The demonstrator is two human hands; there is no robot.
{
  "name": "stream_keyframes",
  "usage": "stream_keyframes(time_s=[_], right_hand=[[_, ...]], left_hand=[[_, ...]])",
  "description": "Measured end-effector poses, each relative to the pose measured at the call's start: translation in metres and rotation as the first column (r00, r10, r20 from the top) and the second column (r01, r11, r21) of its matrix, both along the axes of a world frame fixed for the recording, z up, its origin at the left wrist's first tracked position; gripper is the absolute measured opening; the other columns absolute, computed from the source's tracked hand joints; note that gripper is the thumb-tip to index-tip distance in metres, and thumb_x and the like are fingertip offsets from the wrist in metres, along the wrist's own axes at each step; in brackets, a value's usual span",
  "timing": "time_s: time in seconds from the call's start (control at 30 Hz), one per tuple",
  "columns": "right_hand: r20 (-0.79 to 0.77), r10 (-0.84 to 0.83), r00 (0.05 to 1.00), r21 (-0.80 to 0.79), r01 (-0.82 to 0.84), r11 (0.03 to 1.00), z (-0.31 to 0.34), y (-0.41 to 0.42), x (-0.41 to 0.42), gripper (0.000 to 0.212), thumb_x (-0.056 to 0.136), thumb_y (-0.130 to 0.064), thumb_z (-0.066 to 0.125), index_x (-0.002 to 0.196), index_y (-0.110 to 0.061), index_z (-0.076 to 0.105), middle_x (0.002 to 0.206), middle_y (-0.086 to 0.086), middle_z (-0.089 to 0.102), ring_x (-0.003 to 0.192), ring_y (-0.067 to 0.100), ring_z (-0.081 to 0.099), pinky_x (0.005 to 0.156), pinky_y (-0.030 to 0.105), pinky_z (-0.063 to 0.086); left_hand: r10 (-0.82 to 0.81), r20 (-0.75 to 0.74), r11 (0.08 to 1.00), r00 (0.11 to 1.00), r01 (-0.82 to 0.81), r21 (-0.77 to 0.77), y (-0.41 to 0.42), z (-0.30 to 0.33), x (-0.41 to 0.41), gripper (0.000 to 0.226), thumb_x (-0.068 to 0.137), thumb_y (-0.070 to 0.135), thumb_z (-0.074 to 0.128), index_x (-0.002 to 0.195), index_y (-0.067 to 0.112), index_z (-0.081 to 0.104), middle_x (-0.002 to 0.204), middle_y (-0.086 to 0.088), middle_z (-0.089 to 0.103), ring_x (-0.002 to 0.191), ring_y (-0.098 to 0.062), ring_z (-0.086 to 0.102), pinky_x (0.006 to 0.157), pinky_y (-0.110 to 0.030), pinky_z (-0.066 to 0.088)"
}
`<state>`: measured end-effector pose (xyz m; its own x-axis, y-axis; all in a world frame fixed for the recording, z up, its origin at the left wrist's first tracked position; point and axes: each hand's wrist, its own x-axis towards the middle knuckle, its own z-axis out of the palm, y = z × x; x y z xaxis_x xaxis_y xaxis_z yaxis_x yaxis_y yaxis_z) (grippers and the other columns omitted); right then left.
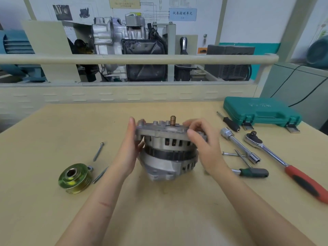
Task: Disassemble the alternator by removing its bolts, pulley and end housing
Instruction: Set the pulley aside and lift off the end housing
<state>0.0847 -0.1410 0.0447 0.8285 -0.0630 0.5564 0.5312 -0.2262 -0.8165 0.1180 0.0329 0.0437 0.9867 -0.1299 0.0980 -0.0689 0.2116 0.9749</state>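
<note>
Workbench (53,201), pale wood top, ran the width of the view. Green tool case (260,110) sat closed at the far right corner.

Alternator (170,155) stood mid-bench on its end, brass-tipped shaft (173,120) pointing up. The end housing (159,132) sat on top, above the dark stator band.

Left hand (131,150) was against the housing's left edge, fingers straight along its far side and thumb tucked under the rim. Right hand (202,139) gripped the housing's right edge, fingers curled over the top, thumb on the side.

Ratchet (284,162) with red handle lay at the right, angled toward the near edge. Extension bar with socket (239,145) lay just left of it. Green-handled driver (253,172) lay near the right wrist.

Pulley (75,178), yellow-green, lay flat on the left, well apart from the alternator, a nut (90,168) touching its rim.

Two long bolts (98,151) lay left beside the pulley; two more (236,154) lay crossed on the right.
</note>
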Motion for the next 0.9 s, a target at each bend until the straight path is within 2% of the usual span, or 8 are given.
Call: stream_keyframes(time_s=[0.1,0.2,0.3,0.4,0.43,0.53,0.73,0.9], right_hand=[[-0.212,0.091,0.973,0.218,-0.044,0.975,0.007,-0.012,-0.002,0.036,0.076,-0.049,0.050,0.103,-0.026,0.053,0.120,-0.010,0.054,0.106,-0.006,0.051,0.088,0.025,0.041],[-0.476,0.140,0.868,0.550,0.169,0.818,0.015,-0.012,-0.003,0.063,0.078,-0.061,0.047,0.127,-0.022,0.046,0.136,0.007,0.046,0.121,0.020,0.045,0.101,0.042,0.035],[-0.533,0.241,0.811,0.648,0.209,0.732,0.014,-0.002,-0.012,0.058,0.080,-0.061,0.047,0.123,-0.022,0.056,0.104,-0.001,0.064,0.082,0.015,0.060,0.068,0.034,0.044],[-0.496,0.274,0.824,0.664,0.157,0.731,0.017,0.010,-0.015,0.041,0.087,-0.049,0.048,0.069,-0.023,0.075,0.061,-0.007,0.070,0.054,0.007,0.066,0.060,0.030,0.039],[-0.486,0.264,0.833,0.683,0.173,0.710,0.017,0.011,-0.014,0.038,0.087,-0.044,0.049,0.069,-0.020,0.072,0.060,-0.007,0.070,0.054,0.008,0.066,0.060,0.030,0.039],[-0.388,0.222,0.894,0.740,0.159,0.654,0.011,0.014,-0.011,0.030,0.090,-0.034,0.044,0.082,-0.014,0.066,0.070,-0.001,0.071,0.072,0.017,0.066,0.061,0.027,0.046],[0.025,0.233,0.972,0.806,-0.158,0.570,0.023,0.016,-0.023,0.031,0.065,-0.042,0.054,0.058,-0.015,0.067,0.116,0.011,0.060,0.112,0.023,0.057,0.089,0.036,0.049],[0.080,0.234,0.969,0.791,-0.204,0.577,0.035,0.013,-0.017,0.031,0.066,-0.041,0.052,0.060,-0.014,0.067,0.111,0.011,0.061,0.124,0.025,0.048,0.096,0.040,0.044]], left_hand=[[-0.095,-0.070,0.984,0.993,0.083,-0.158,0.008,-0.004,0.001,0.084,0.072,0.073,0.021,0.129,0.018,0.046,0.139,-0.002,0.046,0.131,-0.020,0.038,0.104,-0.034,0.026],[-0.138,-0.201,0.989,0.970,0.123,-0.087,0.011,0.003,0.012,0.085,0.079,0.075,0.016,0.114,0.010,0.059,0.129,-0.012,0.054,0.124,-0.027,0.045,0.102,-0.039,0.028],[-0.161,-0.294,0.986,0.942,0.165,-0.008,0.003,0.017,0.023,0.077,0.074,0.078,0.031,0.088,0.013,0.071,0.093,-0.007,0.072,0.099,-0.024,0.059,0.089,-0.039,0.039],[-0.146,-0.367,0.989,0.919,0.126,-0.079,-0.001,0.025,0.024,0.050,0.077,0.056,0.052,0.088,0.009,0.065,0.076,-0.006,0.071,0.082,-0.023,0.062,0.073,-0.033,0.042],[-0.117,-0.372,0.991,0.921,0.086,-0.098,-0.002,0.025,0.022,0.038,0.079,0.047,0.054,0.081,0.010,0.062,0.068,-0.005,0.068,0.072,-0.021,0.060,0.069,-0.031,0.042],[-0.029,-0.316,0.982,0.948,-0.032,-0.187,-0.005,0.017,0.013,0.026,0.081,0.030,0.051,0.061,0.014,0.056,0.056,-0.002,0.058,0.054,-0.016,0.054,0.058,-0.025,0.042],[-0.008,-0.025,0.957,1.000,0.000,-0.289,-0.007,0.044,-0.007,0.057,0.088,0.017,0.035,0.040,0.016,0.065,0.048,0.004,0.062,0.043,-0.008,0.059,0.041,-0.011,0.043],[0.019,0.050,0.963,0.999,-0.004,-0.269,-0.011,0.078,-0.008,0.053,0.088,0.016,0.039,0.041,0.016,0.063,0.046,0.004,0.059,0.041,-0.008,0.055,0.040,-0.011,0.040]])
